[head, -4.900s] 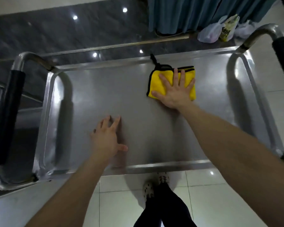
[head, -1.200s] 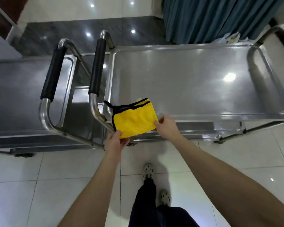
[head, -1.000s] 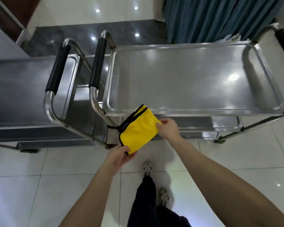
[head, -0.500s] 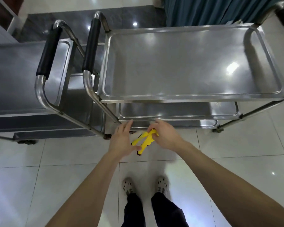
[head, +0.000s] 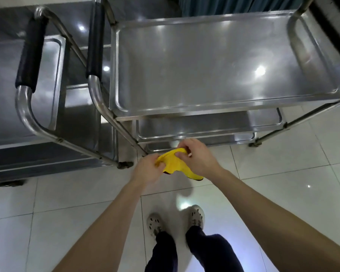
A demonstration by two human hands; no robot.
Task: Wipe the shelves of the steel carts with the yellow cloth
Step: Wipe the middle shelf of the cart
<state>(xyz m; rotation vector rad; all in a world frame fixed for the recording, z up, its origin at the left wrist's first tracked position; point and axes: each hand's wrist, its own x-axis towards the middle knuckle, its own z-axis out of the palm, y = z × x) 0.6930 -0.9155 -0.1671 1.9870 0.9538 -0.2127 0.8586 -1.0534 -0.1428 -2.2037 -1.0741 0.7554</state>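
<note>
The yellow cloth (head: pixel 174 163) with a black edge is bunched between both hands, in the air just in front of the nearer steel cart. My left hand (head: pixel 146 170) pinches its left end, and my right hand (head: pixel 198 156) grips its upper right part; a corner hangs below. The cart's bare top shelf (head: pixel 204 61) lies ahead, with the middle shelf (head: pixel 204 126) and the edge of a lower shelf (head: pixel 241 137) showing under it. A second steel cart (head: pixel 24 79) stands to the left.
Black-padded handles (head: pixel 94 42) of both carts stand side by side at the left. A cart wheel (head: pixel 124 164) sits near my left hand. My feet (head: pixel 175 220) are on a white tiled floor; a teal curtain (head: pixel 234 4) hangs behind.
The cloth left the top shelf and came down in front of the cart. It went from a flat square held by both hands to a crumpled bunch. The view has tilted down.
</note>
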